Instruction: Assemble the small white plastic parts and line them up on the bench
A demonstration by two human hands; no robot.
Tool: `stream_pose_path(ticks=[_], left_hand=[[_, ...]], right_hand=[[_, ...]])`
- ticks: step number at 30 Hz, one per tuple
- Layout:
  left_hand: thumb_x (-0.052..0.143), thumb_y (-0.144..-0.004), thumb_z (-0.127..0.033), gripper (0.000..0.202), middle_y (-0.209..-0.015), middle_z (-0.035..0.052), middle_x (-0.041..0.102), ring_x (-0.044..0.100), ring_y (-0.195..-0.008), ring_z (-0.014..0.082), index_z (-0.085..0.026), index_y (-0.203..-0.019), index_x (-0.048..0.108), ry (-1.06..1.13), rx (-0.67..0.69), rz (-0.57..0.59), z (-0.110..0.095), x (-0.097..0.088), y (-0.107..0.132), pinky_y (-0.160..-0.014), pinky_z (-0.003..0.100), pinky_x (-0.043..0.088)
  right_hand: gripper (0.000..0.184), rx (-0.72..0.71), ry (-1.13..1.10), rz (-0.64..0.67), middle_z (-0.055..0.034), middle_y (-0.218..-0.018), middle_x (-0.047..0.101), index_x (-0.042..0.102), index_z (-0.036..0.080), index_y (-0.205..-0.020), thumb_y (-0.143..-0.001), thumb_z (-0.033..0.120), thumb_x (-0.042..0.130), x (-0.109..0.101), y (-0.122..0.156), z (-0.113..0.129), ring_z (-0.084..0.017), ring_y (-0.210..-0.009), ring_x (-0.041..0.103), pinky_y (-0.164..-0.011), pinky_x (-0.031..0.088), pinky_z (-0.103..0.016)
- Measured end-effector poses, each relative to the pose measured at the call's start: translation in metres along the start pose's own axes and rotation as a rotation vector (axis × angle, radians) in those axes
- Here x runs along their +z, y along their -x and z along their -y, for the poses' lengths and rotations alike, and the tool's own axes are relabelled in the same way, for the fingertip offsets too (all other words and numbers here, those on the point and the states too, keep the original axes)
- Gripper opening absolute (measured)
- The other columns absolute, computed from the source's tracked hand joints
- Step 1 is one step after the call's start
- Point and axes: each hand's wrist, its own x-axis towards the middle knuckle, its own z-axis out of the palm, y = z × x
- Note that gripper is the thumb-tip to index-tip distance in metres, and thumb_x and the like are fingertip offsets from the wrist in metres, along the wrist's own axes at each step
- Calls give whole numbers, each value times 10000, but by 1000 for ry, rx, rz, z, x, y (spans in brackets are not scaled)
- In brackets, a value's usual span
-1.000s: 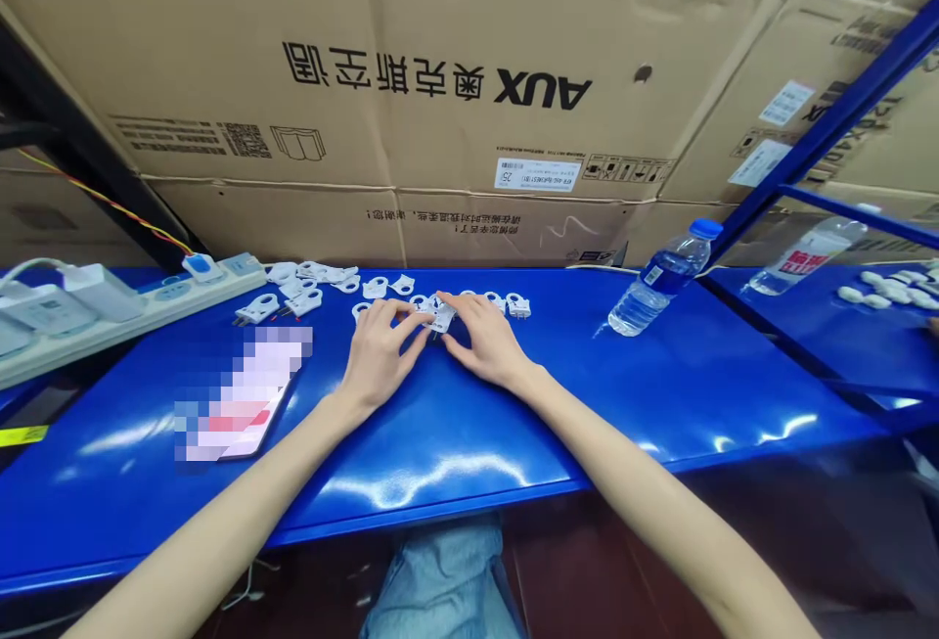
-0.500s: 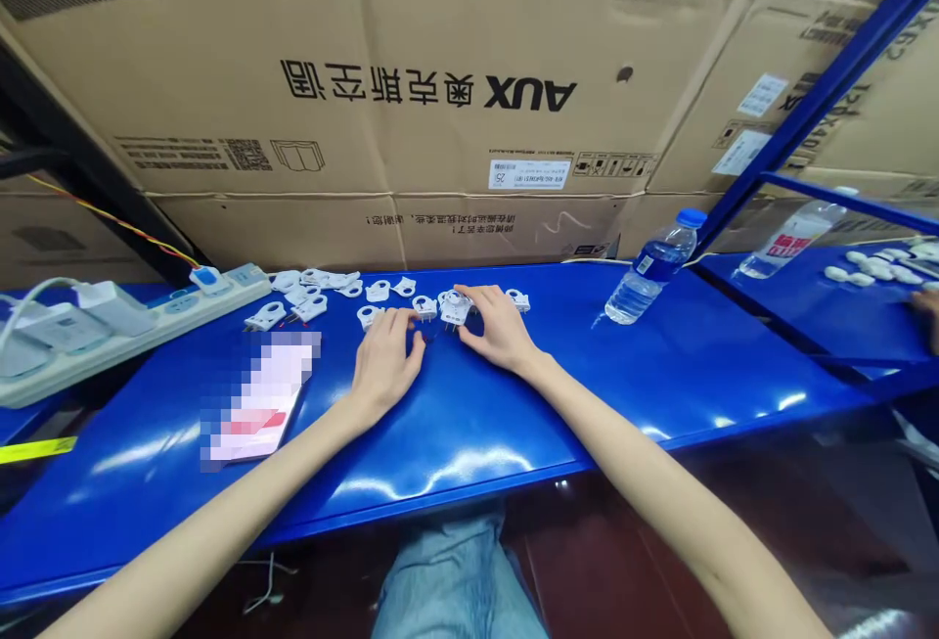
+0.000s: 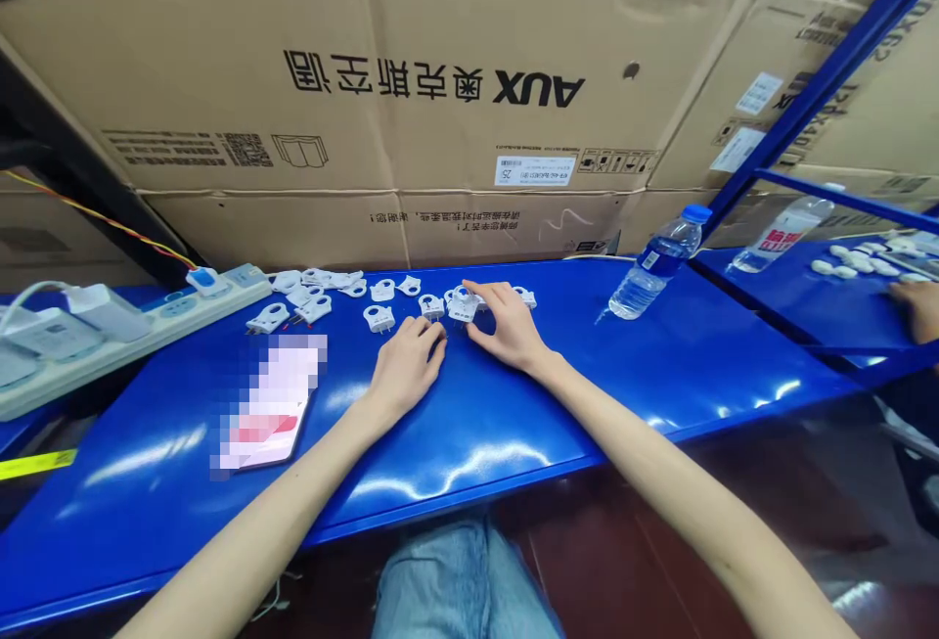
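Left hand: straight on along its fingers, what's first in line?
Probably the white plastic plug with a ring-shaped handle right at the left hand's fingertips. Depth is unclear there; they may already be touching it. Farther back stands the brown cardboard box.

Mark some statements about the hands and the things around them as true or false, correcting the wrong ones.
1. A white plug is between the right hand's finger and thumb. True.
2. The left hand is at a second plug. True.
3. Just one bottle shows. False: there is a blue-capped bottle and a labelled bottle farther right.
4. Only plugs lie left of the hands. False: a phone and a power strip are there too.
5. The "AUX" lettering appears upside down. True.
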Motion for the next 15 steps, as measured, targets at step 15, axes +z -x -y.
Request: stream_pose_path(ticks=[15], left_hand=[[504,-992,-237,129,-948,41,713,626,-915,217,-211,-960,626,239,-47,-290,3,-3,-4,-842,361,507]], right_hand=[[617,-148,-63,115,-117,-1375,658,504,204,-1500,-896,172,621,3,2,7,-281,-1234,613,-1082,504,-455]])
